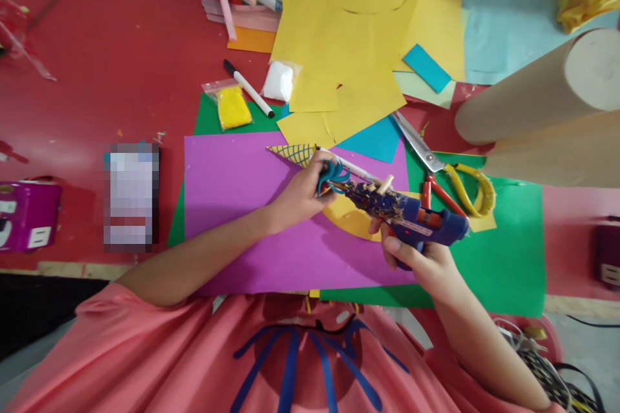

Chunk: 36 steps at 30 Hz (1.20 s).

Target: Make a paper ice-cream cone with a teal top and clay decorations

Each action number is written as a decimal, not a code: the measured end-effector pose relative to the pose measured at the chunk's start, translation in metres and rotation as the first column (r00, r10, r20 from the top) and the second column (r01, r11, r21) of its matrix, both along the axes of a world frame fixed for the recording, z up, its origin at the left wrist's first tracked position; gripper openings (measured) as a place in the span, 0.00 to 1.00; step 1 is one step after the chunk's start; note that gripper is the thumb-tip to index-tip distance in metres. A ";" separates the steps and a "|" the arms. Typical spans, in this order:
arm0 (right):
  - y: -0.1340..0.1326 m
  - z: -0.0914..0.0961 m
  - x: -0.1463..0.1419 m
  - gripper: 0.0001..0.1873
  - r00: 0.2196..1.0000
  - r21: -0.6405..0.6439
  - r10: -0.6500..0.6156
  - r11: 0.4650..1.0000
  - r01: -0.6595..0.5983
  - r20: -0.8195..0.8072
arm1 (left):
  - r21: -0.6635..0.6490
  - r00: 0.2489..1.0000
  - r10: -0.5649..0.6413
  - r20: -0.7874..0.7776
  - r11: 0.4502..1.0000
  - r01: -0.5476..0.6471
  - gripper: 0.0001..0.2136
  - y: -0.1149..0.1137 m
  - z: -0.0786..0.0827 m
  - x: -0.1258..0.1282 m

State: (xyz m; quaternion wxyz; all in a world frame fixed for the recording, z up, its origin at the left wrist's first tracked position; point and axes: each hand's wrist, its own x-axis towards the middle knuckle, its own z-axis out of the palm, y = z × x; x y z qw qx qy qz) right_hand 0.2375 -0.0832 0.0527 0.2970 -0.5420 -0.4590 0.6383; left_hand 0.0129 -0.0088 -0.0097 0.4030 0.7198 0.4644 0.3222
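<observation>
My right hand [411,255] is wrapped round a dark blue glue gun [407,214], its nozzle crusted with brown residue and aimed left. The nozzle tip meets a curled blue paper piece [332,175] held in the closed fingers of my left hand [306,190]. Beyond those fingers a yellow paper cone [295,153] with dark criss-cross lines points left; whether the hand grips it too is hard to tell. A white marker [351,164] lies just behind the gun. Under the gun rests a rounded yellow paper piece [351,216] on a purple sheet [232,219].
Scissors with yellow handles [421,148] and red-handled pliers [429,190] lie right of the gun. Large yellow sheets [339,39] cover the back. A big beige roll [523,90] stands at right. At left are a phone [130,197], a yellow clay packet [233,108] and a black-capped marker [249,89].
</observation>
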 end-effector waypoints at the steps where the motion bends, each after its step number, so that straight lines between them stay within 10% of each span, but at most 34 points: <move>1: 0.000 0.000 0.000 0.18 1.000 -0.002 0.004 1.000 -0.004 -0.002 | -0.005 1.000 0.000 0.001 1.000 0.000 0.16 0.000 0.000 0.000; 28: -0.007 0.005 0.021 0.13 0.974 0.075 -0.211 0.976 0.205 0.081 | -0.039 0.987 0.001 0.162 0.999 0.005 0.14 0.000 -0.005 0.004; 33: -0.008 0.010 0.074 0.07 0.812 0.222 -0.583 0.796 0.563 0.031 | -0.030 0.990 -0.006 0.140 1.000 0.010 0.13 0.001 -0.003 0.002; 36: -0.006 0.002 0.125 0.03 0.507 0.398 -0.850 0.520 0.756 0.147 | 0.006 0.989 -0.017 0.150 1.000 0.016 0.13 0.001 0.000 0.001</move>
